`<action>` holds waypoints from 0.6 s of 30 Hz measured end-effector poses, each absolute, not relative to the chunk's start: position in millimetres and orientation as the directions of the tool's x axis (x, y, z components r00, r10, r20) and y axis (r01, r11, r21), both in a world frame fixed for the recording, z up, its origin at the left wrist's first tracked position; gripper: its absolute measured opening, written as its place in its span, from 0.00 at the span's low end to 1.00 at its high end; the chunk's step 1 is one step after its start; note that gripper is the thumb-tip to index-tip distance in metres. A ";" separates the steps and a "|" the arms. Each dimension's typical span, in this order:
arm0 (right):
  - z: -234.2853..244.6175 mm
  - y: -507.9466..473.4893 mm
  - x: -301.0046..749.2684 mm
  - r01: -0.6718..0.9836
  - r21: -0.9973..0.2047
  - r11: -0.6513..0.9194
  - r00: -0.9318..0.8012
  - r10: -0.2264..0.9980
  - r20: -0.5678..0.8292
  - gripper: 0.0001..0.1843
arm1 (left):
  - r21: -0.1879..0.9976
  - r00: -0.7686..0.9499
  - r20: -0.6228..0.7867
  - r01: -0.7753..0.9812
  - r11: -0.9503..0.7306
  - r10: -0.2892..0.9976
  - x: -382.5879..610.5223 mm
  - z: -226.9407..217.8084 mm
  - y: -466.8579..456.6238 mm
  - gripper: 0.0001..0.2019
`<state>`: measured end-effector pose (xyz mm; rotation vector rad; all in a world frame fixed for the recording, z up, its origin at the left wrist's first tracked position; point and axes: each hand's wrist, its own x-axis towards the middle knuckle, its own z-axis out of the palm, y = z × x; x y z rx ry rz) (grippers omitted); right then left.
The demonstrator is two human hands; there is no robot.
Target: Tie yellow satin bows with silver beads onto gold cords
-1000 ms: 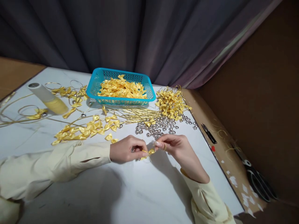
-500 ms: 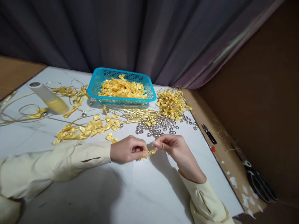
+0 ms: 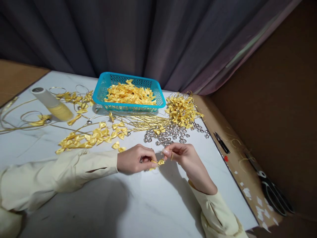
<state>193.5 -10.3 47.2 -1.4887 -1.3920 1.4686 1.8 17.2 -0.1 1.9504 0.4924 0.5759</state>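
My left hand point(image 3: 137, 159) is closed in a pinch on a small yellow ribbon bow point(image 3: 161, 162), whose loops stick out past the thumb and fingertips just above the tabletop. Close beside it, my right hand point(image 3: 182, 156) has thumb and forefinger pressed together. A short curl of thin gold cord point(image 3: 172, 156) shows at these fingers. The knot of the bow is mostly covered by my left fingertips. Beyond both hands lie many small silver heart-shaped beads point(image 3: 164, 135). Two loose yellow bows point(image 3: 119, 146) rest left of the beads, near my left wrist.
A blue basket point(image 3: 133, 106) full of yellow bows stands at the back. Gold cords point(image 3: 146, 122) lie before it, beside a heap of corded bows point(image 3: 183, 110). A spool of yellow thread point(image 3: 58, 110) is at left. Thread snips point(image 3: 222, 142) and scissors point(image 3: 273, 193) lie at right.
Hardly anything differs. My right wrist has shifted very slightly left, and both hands keep their pinch at the bow.
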 end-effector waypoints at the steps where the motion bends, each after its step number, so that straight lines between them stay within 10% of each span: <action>1: 47.2 -10.5 193.0 0.245 -0.936 -0.252 -0.176 0.938 -0.299 0.12 | 0.903 0.803 0.186 0.087 -0.420 0.566 1.9 -0.4 17.3 0.10; 18: 45.6 -12.4 187.2 0.211 -0.938 -0.274 -0.173 0.934 -0.312 0.12 | 0.871 0.789 0.253 0.066 -0.487 0.559 1.9 -1.1 16.5 0.10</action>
